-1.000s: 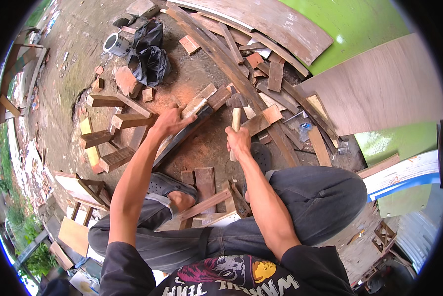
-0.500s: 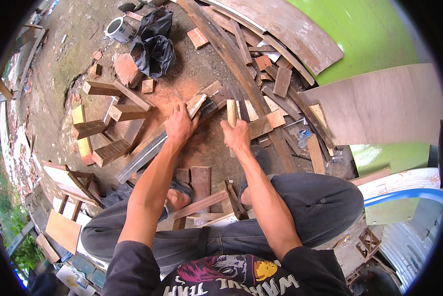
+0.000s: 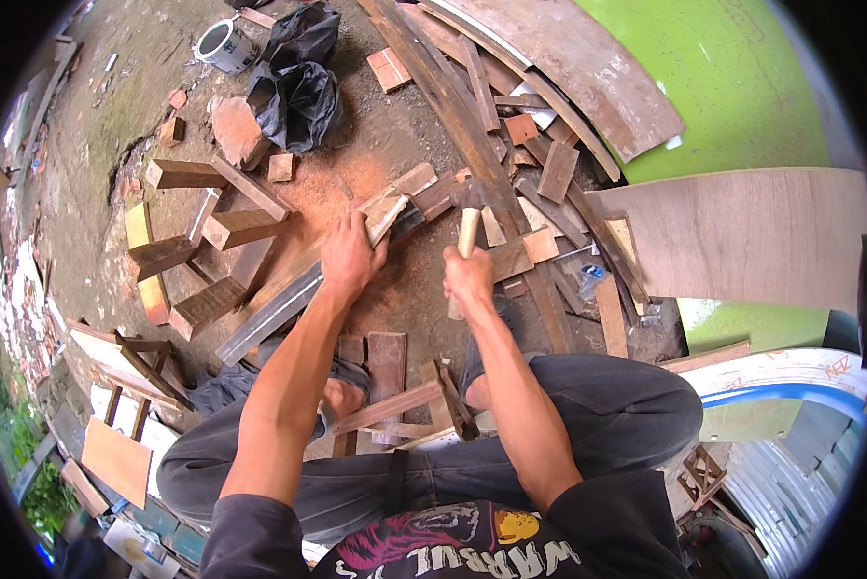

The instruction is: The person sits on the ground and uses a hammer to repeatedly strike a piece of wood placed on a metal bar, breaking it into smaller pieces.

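Observation:
My left hand (image 3: 349, 256) is closed round a short wood block (image 3: 385, 216), pressing it against a long wooden beam (image 3: 293, 297) that lies slantwise on the ground. The beam has a dark face with a pale line along it. To the right, my right hand (image 3: 469, 278) grips a hammer (image 3: 468, 232) by its pale wooden handle. Its dark head points away from me and blends into the timber behind it. The hammer is raised beside the block, apart from it. Whether a nail sits in the block I cannot tell.
Several short-legged wood pieces (image 3: 245, 229) stand at the left. Black plastic bags (image 3: 296, 106) and a white bucket (image 3: 225, 48) lie farther off. Scrap wood (image 3: 557, 174) is heaped at the right near a plywood sheet (image 3: 733, 232). My bent legs flank a small wooden frame (image 3: 390, 405).
My right hand has shifted slightly right and toward me with the hammer, whose handle now leans a little right. My left hand keeps its hold on the block. The whole view has shifted slightly.

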{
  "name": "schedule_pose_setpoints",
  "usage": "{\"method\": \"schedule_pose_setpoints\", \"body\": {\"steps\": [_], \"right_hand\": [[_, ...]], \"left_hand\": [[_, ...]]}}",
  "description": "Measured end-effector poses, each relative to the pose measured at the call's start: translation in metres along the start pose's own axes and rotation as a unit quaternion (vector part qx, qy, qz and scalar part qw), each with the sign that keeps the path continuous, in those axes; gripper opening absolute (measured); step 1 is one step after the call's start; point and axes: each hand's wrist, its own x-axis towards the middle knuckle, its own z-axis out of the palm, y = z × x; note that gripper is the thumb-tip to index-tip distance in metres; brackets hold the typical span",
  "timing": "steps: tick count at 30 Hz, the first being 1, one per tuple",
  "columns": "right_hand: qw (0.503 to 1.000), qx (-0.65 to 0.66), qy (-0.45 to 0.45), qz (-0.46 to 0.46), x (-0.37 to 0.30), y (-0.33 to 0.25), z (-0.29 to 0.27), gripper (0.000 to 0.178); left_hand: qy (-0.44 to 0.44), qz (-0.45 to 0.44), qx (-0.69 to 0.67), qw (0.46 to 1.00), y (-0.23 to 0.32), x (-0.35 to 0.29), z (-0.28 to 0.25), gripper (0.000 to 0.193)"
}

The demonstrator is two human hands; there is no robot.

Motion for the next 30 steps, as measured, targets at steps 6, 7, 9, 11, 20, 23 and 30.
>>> {"method": "schedule_pose_setpoints", "body": {"steps": [6, 7, 9, 11, 20, 23, 30], "right_hand": [[0.987, 0.088, 0.01, -0.13, -0.027, -0.063, -0.03, 0.019], [0.983, 0.105, 0.02, -0.15, -0.03, -0.068, -0.027, 0.02], [0.974, 0.096, 0.043, -0.199, -0.01, -0.039, -0.011, 0.021], [0.981, 0.022, 0.06, -0.182, 0.013, 0.011, 0.017, 0.024], [0.994, -0.064, 0.015, -0.091, 0.002, 0.003, -0.003, 0.037], [0.989, 0.013, 0.03, -0.145, -0.004, -0.02, -0.002, 0.036], [0.987, -0.135, -0.092, 0.005, 0.02, -0.001, 0.002, 0.036]], "left_hand": [[-0.013, -0.021, -0.008, 1.0, 0.007, -0.001, -0.007, 0.051], [-0.021, -0.027, -0.005, 0.999, 0.005, -0.001, -0.006, 0.051], [-0.017, -0.023, -0.005, 1.0, 0.01, 0.003, -0.005, 0.049], [-0.018, -0.013, -0.009, 1.0, 0.018, 0.006, -0.01, 0.048], [-0.023, -0.03, 0.011, 0.999, 0.015, 0.005, -0.008, 0.048], [-0.03, -0.04, 0.022, 0.999, 0.015, 0.005, -0.009, 0.048], [-0.027, -0.026, 0.035, 0.999, 0.018, 0.002, -0.007, 0.055]]}}
